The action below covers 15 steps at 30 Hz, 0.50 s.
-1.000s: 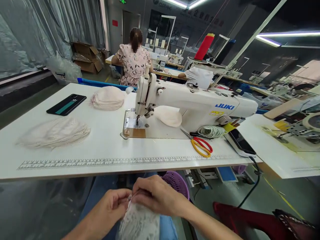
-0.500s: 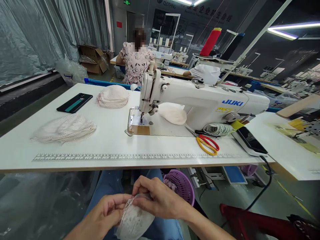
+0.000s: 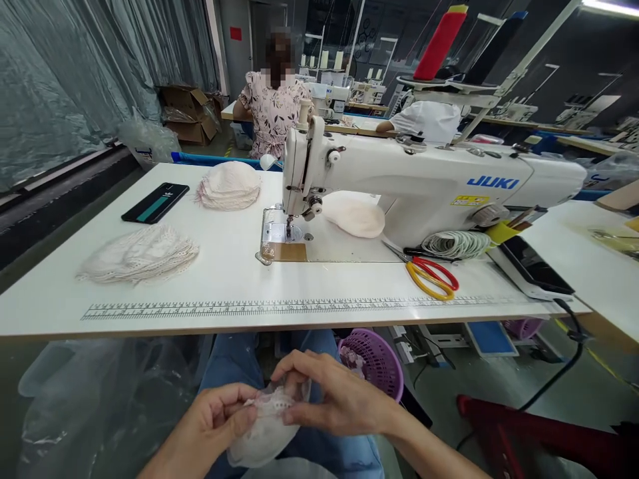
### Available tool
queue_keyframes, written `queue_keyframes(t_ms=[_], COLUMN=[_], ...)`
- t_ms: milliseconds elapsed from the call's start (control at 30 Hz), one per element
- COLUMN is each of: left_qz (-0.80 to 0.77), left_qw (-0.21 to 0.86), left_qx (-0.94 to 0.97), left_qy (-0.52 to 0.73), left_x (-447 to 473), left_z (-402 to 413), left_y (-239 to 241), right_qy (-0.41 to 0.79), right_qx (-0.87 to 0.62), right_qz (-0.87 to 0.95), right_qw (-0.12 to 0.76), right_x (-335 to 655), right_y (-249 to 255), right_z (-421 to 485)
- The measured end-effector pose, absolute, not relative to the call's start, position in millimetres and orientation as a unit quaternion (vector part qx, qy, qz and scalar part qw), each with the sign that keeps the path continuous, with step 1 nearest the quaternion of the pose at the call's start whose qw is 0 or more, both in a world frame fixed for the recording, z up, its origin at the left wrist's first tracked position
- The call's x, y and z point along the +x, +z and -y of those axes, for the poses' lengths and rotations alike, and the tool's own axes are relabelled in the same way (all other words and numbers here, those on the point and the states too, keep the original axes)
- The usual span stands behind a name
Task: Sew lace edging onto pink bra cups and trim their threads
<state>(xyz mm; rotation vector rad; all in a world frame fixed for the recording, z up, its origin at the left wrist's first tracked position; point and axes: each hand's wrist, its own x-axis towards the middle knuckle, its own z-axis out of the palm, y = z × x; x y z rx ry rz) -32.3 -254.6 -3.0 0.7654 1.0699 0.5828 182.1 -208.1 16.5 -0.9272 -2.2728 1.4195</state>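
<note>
Above my lap I hold a white, lace-edged, cup-shaped fabric piece [image 3: 262, 439]. My left hand [image 3: 214, 419] pinches its lace edge from the left between thumb and fingers. On the other side, my right hand [image 3: 334, 396] grips the upper right part, its fingers curled into the cloth. Ahead on the table stands a white sewing machine [image 3: 424, 173], with a rounded beige fabric piece [image 3: 357, 216] under its arm. A pile of lace-edged pieces [image 3: 140, 256] lies at the left, and a second fabric pile [image 3: 229, 185] sits behind it.
Scissors [image 3: 432, 278] and a coil of pale cord [image 3: 456, 244] lie by the machine's base. A phone [image 3: 156, 203] rests at the left. Below the table edge stands a purple basket [image 3: 379, 362]. A person [image 3: 274, 110] sits facing away ahead.
Both hands have shifted slightly right in view with the fabric piece, which has turned between them. My right fingers are more spread over its upper edge. The camera view has moved a little.
</note>
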Motion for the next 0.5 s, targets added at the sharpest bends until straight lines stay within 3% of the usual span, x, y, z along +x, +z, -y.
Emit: queue_keyframes(t_ms=[400, 500], left_qz=[-0.554, -0.535], left_qw=[0.729, 0.718], left_qx=[0.365, 0.423], left_qy=[0.172, 0.138], left_x=[-47.9, -52.6], left_z=[258.0, 259.1], left_y=[18.0, 17.3], right_qy=[0.448, 0.468], right_qx=[-0.231, -0.210], right_qz=[0.845, 0.846], right_qw=[0.178, 0.148], right_x=[180.3, 169.7], right_y=[6.9, -0.4], right_z=[207.2, 207.7])
